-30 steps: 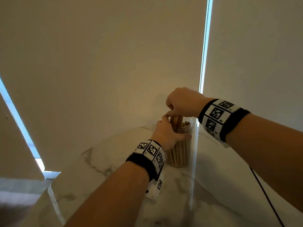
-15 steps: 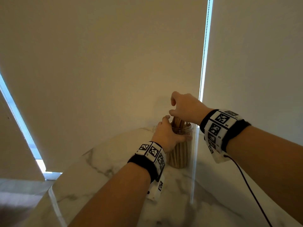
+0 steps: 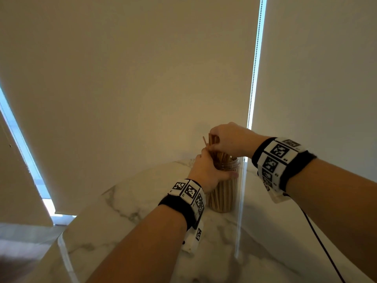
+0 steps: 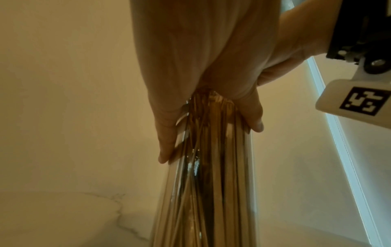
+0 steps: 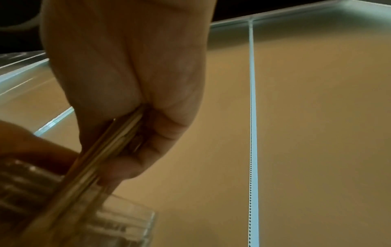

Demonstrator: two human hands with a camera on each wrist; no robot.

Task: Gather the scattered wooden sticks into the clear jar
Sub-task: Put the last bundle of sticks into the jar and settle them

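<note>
At the far left of the head view there is only a bright strip of window beside the pale roller blind (image 3: pixel 132 88); below it the marble table (image 3: pixel 126 225) shows no loose sticks on the part you can see, though its near edge and right side fall partly outside the frame.

Moving toward the centre, your left hand (image 3: pixel 207 170) is wrapped around the upper part of the clear jar (image 3: pixel 224 193), fingers curled on its wall just under the neck. The left wrist view confirms that grip: thumb on one side, fingers on the other, the jar packed with upright wooden sticks (image 4: pixel 211 167) right behind the plastic.

Just right of that and higher, your right hand (image 3: pixel 230 138) is closed around a small bundle of sticks (image 3: pixel 213 141), holding them at a slant with their lower ends already inside the jar's mouth. Their tops stand above your fingers.

At the far right a bead chain (image 3: pixel 254 78) hangs by the blind, and a dark cable (image 3: pixel 326 248) trails from your wrist.

My reading: the job is nearly finished. The jar looks close to full, and this bundle may be the last; it has yet to be released and seated.
</note>
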